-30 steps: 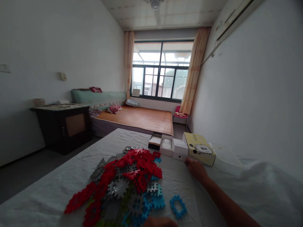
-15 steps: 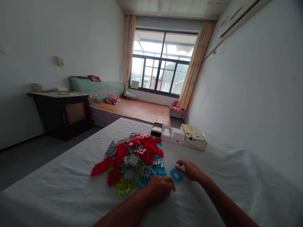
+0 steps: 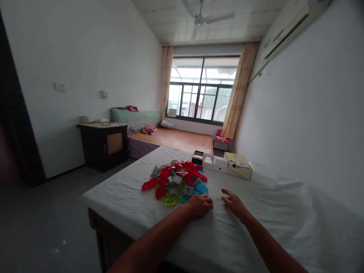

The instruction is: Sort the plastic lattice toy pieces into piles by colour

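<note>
A heap of interlocking plastic puzzle pieces lies on the white-covered table, with red pieces (image 3: pixel 163 178) on top, grey pieces (image 3: pixel 175 179) among them, green pieces (image 3: pixel 170 200) at the front and blue pieces (image 3: pixel 200 187) along the right side. My left hand (image 3: pixel 199 206) rests at the near right edge of the heap, fingers curled under. Whatever may be in those fingers is hidden. To its right, just above the cloth, is my right hand (image 3: pixel 233 201), with thumb and fingers apart and nothing visible between them.
Beyond the heap stand a small black open box (image 3: pixel 198 157), a white box (image 3: pixel 220 165) and a yellow cartoon box (image 3: pixel 238 165). White cloth (image 3: pixel 284 212) lies wrinkled on the right. A dark cabinet (image 3: pixel 104 146) and a bed (image 3: pixel 176 138) are farther back.
The view has tilted up, bringing a ceiling fan into sight. The separate blue ring-shaped piece between my hands no longer shows there. My right hand's fingers are spread beside the bare cloth.
</note>
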Tool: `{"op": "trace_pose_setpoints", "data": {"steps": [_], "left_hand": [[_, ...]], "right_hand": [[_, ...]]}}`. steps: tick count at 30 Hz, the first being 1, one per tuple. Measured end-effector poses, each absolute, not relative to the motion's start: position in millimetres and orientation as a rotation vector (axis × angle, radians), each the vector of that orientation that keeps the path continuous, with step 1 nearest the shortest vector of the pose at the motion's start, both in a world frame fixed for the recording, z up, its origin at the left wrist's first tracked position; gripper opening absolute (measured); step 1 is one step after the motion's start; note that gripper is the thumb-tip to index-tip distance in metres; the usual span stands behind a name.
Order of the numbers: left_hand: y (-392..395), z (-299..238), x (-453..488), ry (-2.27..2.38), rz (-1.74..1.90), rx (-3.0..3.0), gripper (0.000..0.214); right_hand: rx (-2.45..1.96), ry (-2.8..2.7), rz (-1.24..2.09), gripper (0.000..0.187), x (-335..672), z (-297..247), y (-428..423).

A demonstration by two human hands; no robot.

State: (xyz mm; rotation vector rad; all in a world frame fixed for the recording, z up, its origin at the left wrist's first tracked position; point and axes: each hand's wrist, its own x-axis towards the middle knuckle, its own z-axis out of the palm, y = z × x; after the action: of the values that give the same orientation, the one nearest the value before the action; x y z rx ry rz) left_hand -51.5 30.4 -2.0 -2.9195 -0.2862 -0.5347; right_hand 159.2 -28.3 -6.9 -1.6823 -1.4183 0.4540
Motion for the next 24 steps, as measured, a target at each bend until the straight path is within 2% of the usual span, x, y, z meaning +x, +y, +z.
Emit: {"op": "trace_pose_setpoints", "data": {"steps": [4, 8, 11, 13, 16, 19, 24], "left_hand": [[45, 26, -99, -0.463, -0.816, -2.843, 0.027], [90, 46, -173, -1.242, -1.085, -2.596, 0.035], [124, 39, -221, -2.095, -0.873, -2.362, 0.053], [138, 26, -238, -2.27, -0.761, -2.367, 0.072], [146, 8, -235, -2.22, -0.716, -2.584, 0.095], [150, 4, -216, -2.118, -0.828, -2.712, 0.107], [163, 11, -204, -2.022, -1.094, -2.745, 0.102]], "right_hand": [[-1.603, -1.377, 0.684, 0.043, 199, -31, -60], [-1.522, -1.296, 0.762, 0.041, 206, -36, -71], [-1.559, -1.263, 0.724, 0.04, 204, -35, -69], [-1.583, -1.279, 0.725, 0.04, 205, -37, -68], [-1.611, -1.353, 0.727, 0.039, 212, -44, -66], [-1.663, -1.445, 0.623, 0.037, 218, -54, -67], [-1.755, -1.551, 0.471, 0.037, 199, -59, -56]]}}
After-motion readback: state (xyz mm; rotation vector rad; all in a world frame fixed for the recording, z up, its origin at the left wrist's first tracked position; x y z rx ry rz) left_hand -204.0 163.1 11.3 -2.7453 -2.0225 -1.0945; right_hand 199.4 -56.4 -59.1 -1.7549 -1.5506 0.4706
